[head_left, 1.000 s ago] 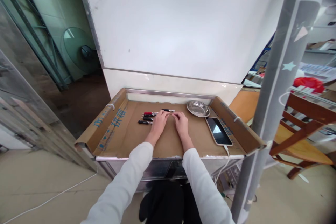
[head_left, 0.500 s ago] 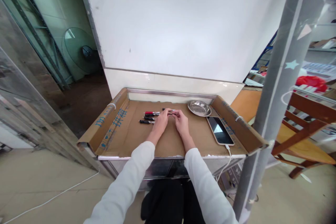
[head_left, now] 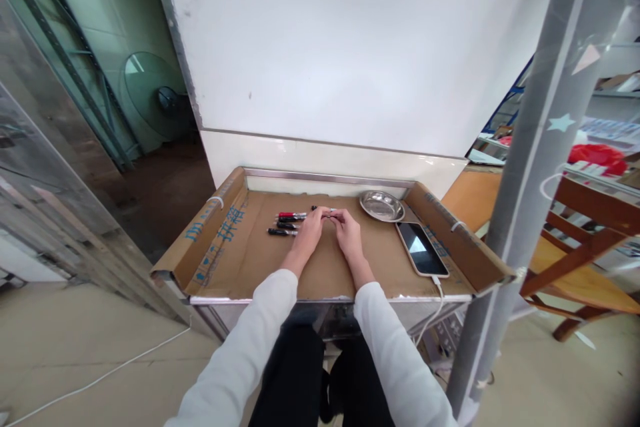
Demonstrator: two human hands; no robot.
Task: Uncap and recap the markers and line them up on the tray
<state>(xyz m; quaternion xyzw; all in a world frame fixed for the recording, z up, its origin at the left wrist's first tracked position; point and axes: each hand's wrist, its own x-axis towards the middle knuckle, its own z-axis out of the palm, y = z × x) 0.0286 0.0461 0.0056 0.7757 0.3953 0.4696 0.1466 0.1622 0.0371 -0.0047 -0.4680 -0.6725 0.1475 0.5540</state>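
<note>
My left hand (head_left: 310, 229) and my right hand (head_left: 348, 231) meet over the middle of the cardboard surface, fingertips pinched close together. Between them is a thin, dark, pen-like piece (head_left: 330, 215), mostly covered by the fingers. Just beyond my left fingertips shows the black end of another pen (head_left: 315, 207), partly hidden. Left of my left hand lie a red pen (head_left: 290, 215) and several black pens (head_left: 282, 232), side by side, their right ends near or behind the hand.
A round steel dish (head_left: 382, 206) stands at the back right. In front of it lies a phone (head_left: 423, 250) with a white charging cable (head_left: 439, 293) running over the front edge. Folded cardboard walls (head_left: 200, 227) border the sides. A grey pole (head_left: 530, 147) rises at the right, beside a wooden chair (head_left: 580, 240).
Both hands stay pinched together in nearly the same place, with only slight finger movement. The view has shifted a little, and my legs below the table have moved apart.
</note>
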